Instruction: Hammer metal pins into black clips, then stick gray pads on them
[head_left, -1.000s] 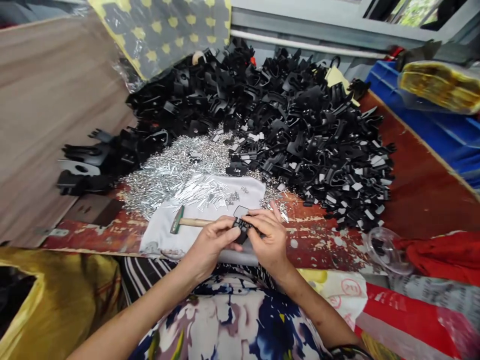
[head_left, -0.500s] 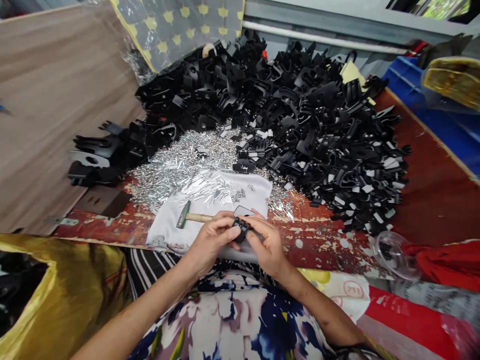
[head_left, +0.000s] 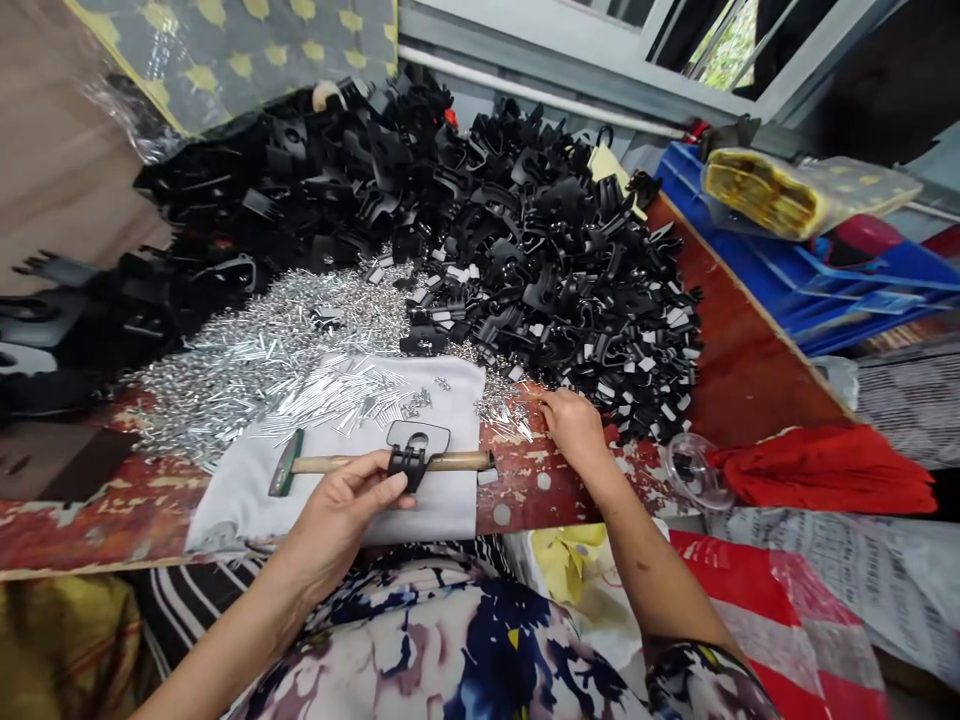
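My left hand (head_left: 339, 512) holds a black plastic clip (head_left: 415, 452) upright over the white cloth (head_left: 442, 505), pinched between thumb and fingers. A small hammer (head_left: 352, 465) with a wooden handle and green head lies on the cloth just behind the clip. My right hand (head_left: 574, 424) reaches forward to the scattered silver pins (head_left: 504, 402) at the edge of the black clip pile (head_left: 525, 240); its fingers are curled down onto the pins, and what they hold is hidden.
A wide heap of silver pins (head_left: 255, 350) covers the red worn table (head_left: 750, 370) left of centre. A clear plastic cup (head_left: 694, 470) and red cloth (head_left: 817, 465) lie at the right. Blue bins (head_left: 780, 270) stand at the far right. A wooden board (head_left: 52, 190) leans at left.
My right hand let go of the clip and moved forward-right to the pins. The left hand keeps the clip alone. The view swung to the right.
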